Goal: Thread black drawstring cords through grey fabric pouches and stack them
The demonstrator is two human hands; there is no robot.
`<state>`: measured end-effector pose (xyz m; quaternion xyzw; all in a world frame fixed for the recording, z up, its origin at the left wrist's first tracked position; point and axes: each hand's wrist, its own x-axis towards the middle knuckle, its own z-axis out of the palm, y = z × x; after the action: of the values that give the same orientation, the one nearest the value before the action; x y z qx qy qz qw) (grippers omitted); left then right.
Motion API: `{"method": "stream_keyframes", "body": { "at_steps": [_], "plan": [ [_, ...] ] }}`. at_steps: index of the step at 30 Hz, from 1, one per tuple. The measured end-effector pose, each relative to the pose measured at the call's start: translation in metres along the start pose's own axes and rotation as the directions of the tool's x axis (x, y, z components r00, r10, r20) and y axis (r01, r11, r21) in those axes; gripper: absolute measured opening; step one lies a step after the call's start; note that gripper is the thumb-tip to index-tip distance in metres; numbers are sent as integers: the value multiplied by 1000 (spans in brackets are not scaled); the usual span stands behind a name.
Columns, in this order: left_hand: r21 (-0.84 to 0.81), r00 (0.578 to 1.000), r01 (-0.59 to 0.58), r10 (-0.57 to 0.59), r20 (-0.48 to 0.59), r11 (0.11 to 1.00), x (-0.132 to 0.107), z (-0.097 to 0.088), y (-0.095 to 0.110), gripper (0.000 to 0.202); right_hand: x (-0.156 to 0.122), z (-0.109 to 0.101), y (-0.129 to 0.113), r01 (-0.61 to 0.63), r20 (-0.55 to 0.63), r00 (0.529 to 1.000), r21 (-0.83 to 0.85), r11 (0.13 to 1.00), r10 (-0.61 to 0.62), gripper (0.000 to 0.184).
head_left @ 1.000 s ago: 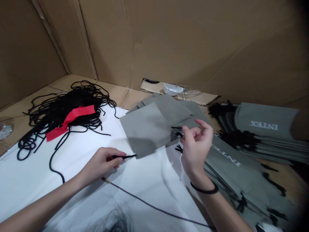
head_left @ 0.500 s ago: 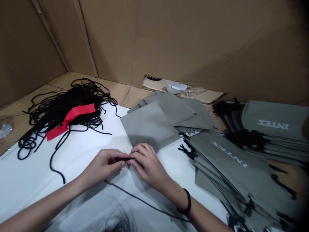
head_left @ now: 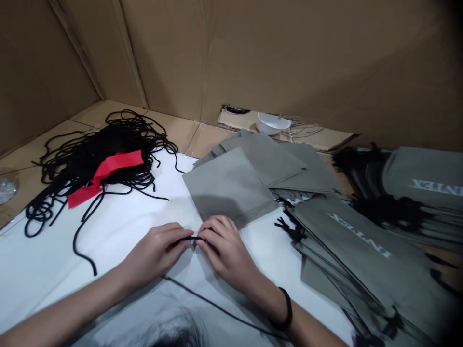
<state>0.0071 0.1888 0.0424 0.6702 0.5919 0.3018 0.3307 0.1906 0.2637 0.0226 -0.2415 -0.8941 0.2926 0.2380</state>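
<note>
My left hand (head_left: 155,253) and my right hand (head_left: 221,253) meet low in the middle of the view. Both pinch a short length of black cord (head_left: 190,238) between fingers and thumbs, and most of it is hidden by my fingers. A thin dark cord (head_left: 224,311) runs from under my left hand towards the lower right. Just beyond my right fingertips lies a stack of grey fabric bags (head_left: 227,185). To the right is a pile of grey bags printed INTEX (head_left: 358,236), with black cord ends at their edges. A black band (head_left: 285,311) circles my right wrist.
A tangled heap of black cord (head_left: 108,144) with a red strip (head_left: 108,171) lies at the left on a white sheet (head_left: 47,260). More INTEX bags (head_left: 427,178) lie far right. Cardboard walls (head_left: 289,58) rise behind, with a white round object (head_left: 271,123) at their base.
My right hand has moved left and down from the grey stack's edge to join my left hand on the black cord. The view has shifted slightly, moving the scene rightward.
</note>
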Motion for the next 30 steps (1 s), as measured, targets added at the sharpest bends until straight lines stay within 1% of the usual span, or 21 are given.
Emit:
{"method": "stream_keyframes", "body": {
  "at_steps": [5, 10, 13, 15, 17, 19, 23, 28, 30],
  "plan": [
    [-2, 998, 32, -32, 56, 999, 1, -2, 2, 27, 0, 0, 0, 1, 1, 1000, -4, 1000, -1, 12],
    [-35, 994, 75, -72, 77, 997, 0, -2, 3, 28, 0, 0, -1, 5, 6, 1000, -18, 1000, -5, 11],
    [-109, 984, 151, -138, 116, 983, 1, -5, 2, 32, -1, 0, -1, 4, -3, 1000, -18, 1000, -4, 11],
    [-184, 959, 253, -221, 177, 950, 1, -8, 1, 36, -1, 0, 0, 0, -27, 1000, -17, 1000, -1, 12],
    [-270, 916, 368, -297, 268, 890, 2, -11, 0, 40, -1, -1, -1, -5, -55, 998, -20, 1000, 4, 12],
    [-362, 878, 448, -326, 350, 818, 3, -13, 1, 40, -1, -2, -1, -9, -82, 997, -24, 1000, 7, 12],
    [-491, 845, 511, -309, 436, 706, 6, -14, 4, 38, -1, -2, -2, -11, -110, 994, -19, 1000, 9, 13],
    [-535, 784, 595, -285, 552, 600, 7, -13, 3, 37, -1, -4, -3, -13, -114, 993, -4, 1000, 12, 15],
    [-553, 773, 606, -260, 579, 571, 6, -13, 1, 37, -1, -4, -4, -10, -114, 993, -14, 1000, 8, 15]
  ]
}}
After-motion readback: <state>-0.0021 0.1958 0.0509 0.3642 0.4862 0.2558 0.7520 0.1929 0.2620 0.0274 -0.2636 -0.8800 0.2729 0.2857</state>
